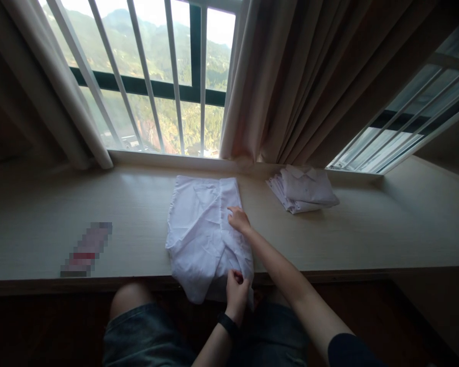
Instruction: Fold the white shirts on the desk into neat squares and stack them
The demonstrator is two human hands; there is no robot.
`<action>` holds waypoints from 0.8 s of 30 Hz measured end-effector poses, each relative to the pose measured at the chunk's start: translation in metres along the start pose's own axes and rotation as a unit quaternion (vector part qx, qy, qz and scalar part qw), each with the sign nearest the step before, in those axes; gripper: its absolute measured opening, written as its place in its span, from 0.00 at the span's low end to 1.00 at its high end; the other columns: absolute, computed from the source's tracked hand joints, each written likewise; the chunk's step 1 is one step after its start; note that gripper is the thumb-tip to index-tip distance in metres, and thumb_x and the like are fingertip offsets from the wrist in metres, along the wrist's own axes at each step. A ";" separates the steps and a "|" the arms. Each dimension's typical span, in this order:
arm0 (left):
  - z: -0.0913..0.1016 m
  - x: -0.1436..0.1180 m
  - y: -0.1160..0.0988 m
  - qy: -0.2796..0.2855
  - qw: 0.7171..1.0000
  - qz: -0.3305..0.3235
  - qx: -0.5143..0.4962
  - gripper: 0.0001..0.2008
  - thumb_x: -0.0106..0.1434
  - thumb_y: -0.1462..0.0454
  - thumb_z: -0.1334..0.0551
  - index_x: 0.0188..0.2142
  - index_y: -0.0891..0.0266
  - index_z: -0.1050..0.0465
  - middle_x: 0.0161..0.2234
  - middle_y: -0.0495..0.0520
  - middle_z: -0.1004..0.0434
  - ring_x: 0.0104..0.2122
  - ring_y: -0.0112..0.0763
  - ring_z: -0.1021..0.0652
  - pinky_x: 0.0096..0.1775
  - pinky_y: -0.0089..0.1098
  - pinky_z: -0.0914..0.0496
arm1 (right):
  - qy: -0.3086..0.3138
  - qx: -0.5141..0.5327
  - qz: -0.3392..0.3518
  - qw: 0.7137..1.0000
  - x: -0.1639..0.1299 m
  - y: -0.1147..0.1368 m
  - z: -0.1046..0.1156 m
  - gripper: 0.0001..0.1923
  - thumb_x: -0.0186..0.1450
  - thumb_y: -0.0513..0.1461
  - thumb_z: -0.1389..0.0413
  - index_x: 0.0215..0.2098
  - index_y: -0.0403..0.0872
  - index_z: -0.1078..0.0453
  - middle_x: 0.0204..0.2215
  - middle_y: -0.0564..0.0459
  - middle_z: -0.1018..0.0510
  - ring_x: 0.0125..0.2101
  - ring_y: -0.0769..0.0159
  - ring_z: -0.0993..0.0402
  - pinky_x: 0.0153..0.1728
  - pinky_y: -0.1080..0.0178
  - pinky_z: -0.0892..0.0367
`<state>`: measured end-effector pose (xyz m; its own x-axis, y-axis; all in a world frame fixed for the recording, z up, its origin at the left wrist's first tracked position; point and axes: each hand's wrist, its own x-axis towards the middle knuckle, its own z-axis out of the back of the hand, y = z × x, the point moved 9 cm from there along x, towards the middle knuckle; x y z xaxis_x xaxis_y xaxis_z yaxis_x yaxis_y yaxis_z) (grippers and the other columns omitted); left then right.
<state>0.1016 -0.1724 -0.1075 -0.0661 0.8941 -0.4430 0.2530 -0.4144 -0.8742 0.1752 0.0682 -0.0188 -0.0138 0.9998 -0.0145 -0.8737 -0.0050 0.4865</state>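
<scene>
A white shirt (195,224), partly folded and creased, lies on the pale wooden ledge, with its lower end hanging over the front edge. My left hand (237,291), wearing a black wristband, is closed on the fabric at the shirt's lower right, just off the edge. Farther up, my right hand (238,220) rests on the shirt's right part. Its index finger is stretched out and the thumb is a little apart from it; the other fingers are curled and partly hidden.
A stack of folded white shirts (308,188) sits to the right near the curtain (275,76). A pixelated flat item (86,251) lies on the left of the ledge (137,204). Behind stands a barred window (172,92). My knees are under the front edge.
</scene>
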 end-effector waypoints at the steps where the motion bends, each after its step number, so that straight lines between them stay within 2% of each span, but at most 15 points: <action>1: -0.001 0.000 0.002 -0.002 1.000 -0.006 0.005 0.15 0.52 0.63 0.32 0.33 0.58 0.39 0.26 0.46 0.31 0.27 0.27 0.28 0.31 0.26 0.36 | -0.018 -0.006 -0.016 1.000 -0.006 -0.010 0.005 0.24 0.68 0.37 0.50 0.62 0.45 0.34 0.59 0.42 0.30 0.59 0.58 0.35 0.61 0.62 0.44; 4: -0.003 0.001 0.006 -0.003 0.999 -0.008 0.033 0.17 0.54 0.61 0.32 0.38 0.59 0.39 0.31 0.52 0.26 0.32 0.32 0.24 0.34 0.28 0.33 | -0.042 -0.008 -0.094 0.995 -0.022 -0.046 0.010 0.29 0.67 0.42 0.45 0.65 0.43 0.38 0.59 0.37 0.32 0.59 0.52 0.34 0.60 0.58 0.42; 6: -0.001 0.001 0.004 -0.008 0.997 -0.017 0.076 0.17 0.55 0.61 0.33 0.39 0.60 0.39 0.35 0.55 0.24 0.34 0.35 0.22 0.36 0.30 0.32 | -0.031 0.008 -0.137 0.990 -0.031 -0.066 0.005 0.31 0.63 0.44 0.40 0.63 0.45 0.37 0.57 0.38 0.29 0.56 0.52 0.31 0.57 0.59 0.39; 10: 0.002 -0.007 -0.007 0.002 0.985 -0.059 0.161 0.11 0.58 0.65 0.38 0.40 0.60 0.37 0.37 0.56 0.22 0.37 0.36 0.21 0.39 0.31 0.32 | -0.025 0.034 -0.176 0.984 -0.043 -0.087 0.001 0.28 0.62 0.44 0.39 0.59 0.45 0.34 0.53 0.40 0.24 0.53 0.53 0.28 0.53 0.60 0.37; 12: 0.006 -0.013 -0.005 -0.004 0.978 -0.063 0.198 0.10 0.60 0.64 0.39 0.42 0.60 0.36 0.38 0.57 0.22 0.38 0.37 0.21 0.41 0.31 0.32 | -0.029 0.045 -0.192 0.980 -0.046 -0.094 0.001 0.27 0.63 0.46 0.40 0.57 0.44 0.33 0.52 0.38 0.24 0.53 0.51 0.27 0.52 0.58 0.36; 15: 0.013 -0.017 0.017 -0.014 0.971 -0.018 0.239 0.15 0.60 0.59 0.37 0.45 0.61 0.35 0.40 0.60 0.21 0.40 0.41 0.21 0.42 0.33 0.32 | -0.018 0.073 -0.213 0.974 -0.050 -0.100 -0.002 0.25 0.60 0.51 0.38 0.48 0.42 0.26 0.48 0.34 0.22 0.52 0.46 0.27 0.50 0.56 0.35; 17: 0.013 -0.016 0.036 0.000 0.975 0.018 0.221 0.17 0.59 0.59 0.35 0.45 0.62 0.33 0.43 0.61 0.21 0.43 0.43 0.21 0.45 0.33 0.32 | -0.007 0.103 -0.223 0.969 -0.050 -0.103 -0.004 0.23 0.56 0.51 0.35 0.40 0.42 0.24 0.45 0.34 0.21 0.51 0.44 0.26 0.49 0.56 0.34; 19: 0.014 -0.014 0.049 0.021 0.983 0.042 0.179 0.13 0.58 0.62 0.35 0.43 0.62 0.29 0.44 0.61 0.21 0.47 0.44 0.22 0.49 0.33 0.33 | -0.003 0.144 -0.234 0.962 -0.049 -0.106 -0.005 0.20 0.53 0.50 0.33 0.34 0.43 0.24 0.43 0.36 0.20 0.51 0.45 0.26 0.48 0.57 0.34; 22: 0.024 -0.015 0.061 0.030 0.988 0.075 0.135 0.10 0.57 0.62 0.34 0.39 0.62 0.26 0.44 0.62 0.21 0.52 0.47 0.25 0.52 0.35 0.34 | 0.001 0.234 -0.252 0.939 -0.045 -0.105 -0.006 0.16 0.51 0.45 0.31 0.32 0.43 0.25 0.39 0.41 0.19 0.48 0.49 0.25 0.44 0.61 0.31; 24: 0.035 -0.018 0.066 0.023 0.989 0.100 0.109 0.15 0.57 0.60 0.34 0.43 0.62 0.27 0.47 0.64 0.22 0.53 0.49 0.26 0.52 0.38 0.32 | 0.012 0.315 -0.261 0.912 -0.039 -0.100 -0.011 0.14 0.52 0.42 0.32 0.34 0.42 0.25 0.36 0.44 0.18 0.44 0.55 0.22 0.40 0.64 0.29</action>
<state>0.0852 -0.2219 -0.1643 0.0091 0.7957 -0.6057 0.0413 -0.6055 -0.7948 0.2576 0.0295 -0.0763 0.3064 0.8620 -0.4038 -0.3111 0.4916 0.8134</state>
